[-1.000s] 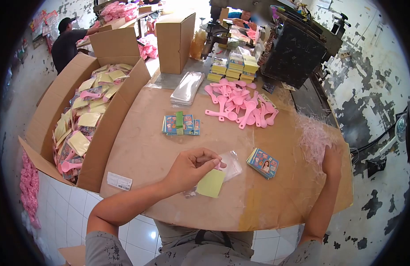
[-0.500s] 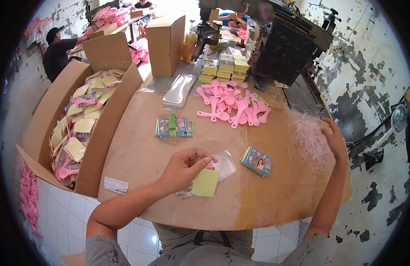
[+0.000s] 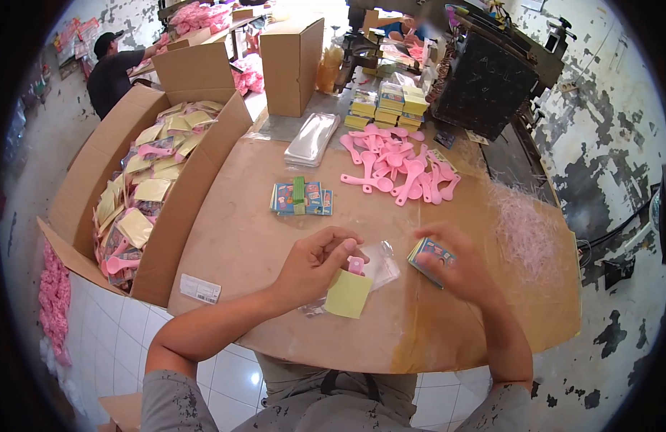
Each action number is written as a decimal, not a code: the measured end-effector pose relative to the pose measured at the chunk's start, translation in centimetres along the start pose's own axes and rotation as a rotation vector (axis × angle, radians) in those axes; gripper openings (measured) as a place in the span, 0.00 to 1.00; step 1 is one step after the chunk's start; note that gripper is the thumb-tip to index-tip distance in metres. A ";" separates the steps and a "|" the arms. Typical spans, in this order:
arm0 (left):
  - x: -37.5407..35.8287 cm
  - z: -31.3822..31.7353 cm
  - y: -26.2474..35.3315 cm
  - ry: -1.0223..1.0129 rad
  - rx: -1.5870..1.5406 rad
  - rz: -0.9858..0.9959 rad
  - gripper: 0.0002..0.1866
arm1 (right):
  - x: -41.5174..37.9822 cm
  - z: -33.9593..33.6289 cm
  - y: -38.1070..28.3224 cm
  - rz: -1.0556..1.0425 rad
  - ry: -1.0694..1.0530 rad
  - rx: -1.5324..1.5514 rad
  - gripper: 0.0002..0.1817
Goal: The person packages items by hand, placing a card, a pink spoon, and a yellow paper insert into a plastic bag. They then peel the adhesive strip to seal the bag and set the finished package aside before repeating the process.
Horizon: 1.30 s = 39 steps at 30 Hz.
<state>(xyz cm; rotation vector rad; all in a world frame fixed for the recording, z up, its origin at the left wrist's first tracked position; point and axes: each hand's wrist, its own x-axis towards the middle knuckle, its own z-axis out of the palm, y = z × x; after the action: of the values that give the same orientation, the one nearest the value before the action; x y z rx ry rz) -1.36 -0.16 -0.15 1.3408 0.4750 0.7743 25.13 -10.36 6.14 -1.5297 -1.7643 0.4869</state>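
Note:
My left hand is closed, thumb against fingers, on a pink spoon whose handle end shows below the fingertips. Directly under it hangs a pale yellow card, and a clear plastic bag lies behind and to the right. My right hand, slightly blurred, hovers over a small stack of blue picture cards. Its thumb and forefinger are apart, and the cards show between them. Farther left lies a bundle of similar cards with a green band around it.
Pink spoons are heaped beyond my hands, before stacked card bundles. Clear bags lie to their left, shredded filler to the right. An open carton of packed sets flanks the table. A person works at the back left.
My right hand has moved left from the shredded filler to above the card stack. My left hand keeps its hold, with slightly more of the pink spoon handle showing. The whole view has shifted a little.

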 end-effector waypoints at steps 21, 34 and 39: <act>-0.3 -0.3 1.1 0.106 0.083 0.052 0.15 | 0.3 6.7 -1.9 0.130 -0.141 0.635 0.11; 0.1 -0.3 0.0 -0.083 0.236 -0.089 0.14 | -0.2 6.2 1.1 0.289 -0.109 0.784 0.12; 0.2 -0.2 -1.1 -0.035 0.096 -0.009 0.13 | -0.1 6.0 1.5 0.296 -0.053 0.759 0.10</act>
<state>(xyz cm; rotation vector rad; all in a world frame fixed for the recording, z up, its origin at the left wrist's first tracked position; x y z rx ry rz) -1.16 0.06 -1.23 1.4386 0.4954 0.7272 21.74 -9.09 1.07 -1.2142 -1.1650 1.1928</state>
